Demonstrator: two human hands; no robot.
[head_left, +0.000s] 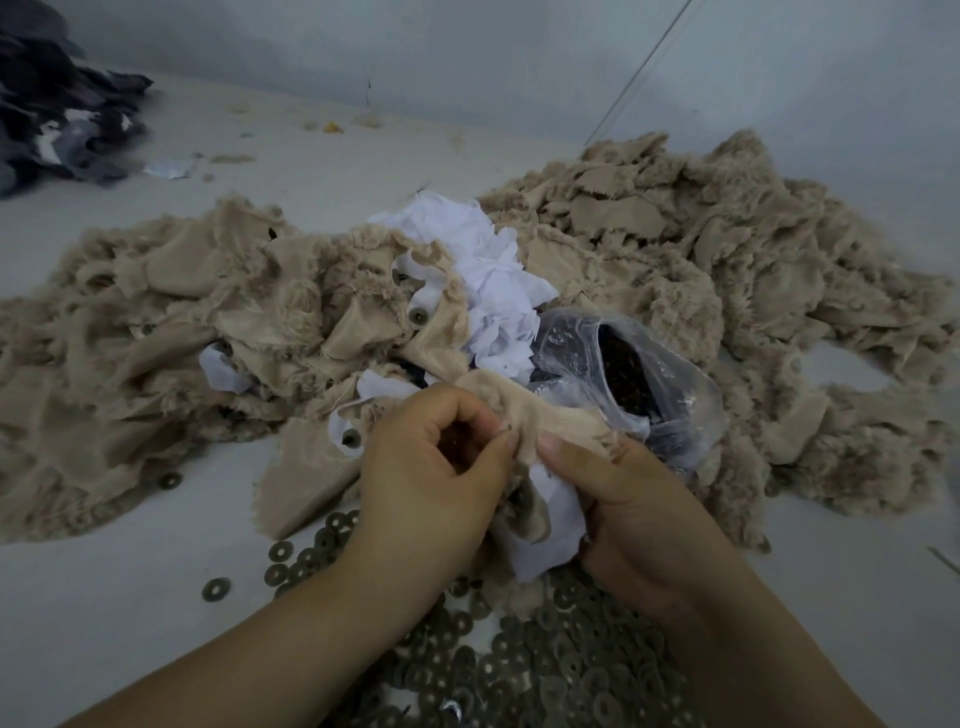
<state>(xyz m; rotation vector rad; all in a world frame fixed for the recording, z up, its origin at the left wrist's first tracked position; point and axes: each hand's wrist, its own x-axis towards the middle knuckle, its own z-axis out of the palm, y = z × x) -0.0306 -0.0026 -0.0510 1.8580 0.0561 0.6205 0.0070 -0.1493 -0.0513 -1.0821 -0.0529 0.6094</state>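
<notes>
Between left grip (436, 467) and right grip (639, 499), beige fur scrap (545, 415), pinched at both ends, long axis running left to right

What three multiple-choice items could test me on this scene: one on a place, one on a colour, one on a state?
1. Where do the metal washers lie?
A. On the table, nearest the camera
B. Inside a drawer
C. On a shelf

2. What colour is the furry fabric piece in front of the plastic bag?
A. Red
B. Beige
C. Green

3. In what state is the plastic bag?
A. Knotted shut
B. Flat and empty
C. Open, with small dark parts inside

Answers:
1 A, the rings spread over the table at the bottom edge of the picture.
2 B, its fur and its backing are both beige.
3 C, its mouth gapes and dark contents show inside.
</notes>
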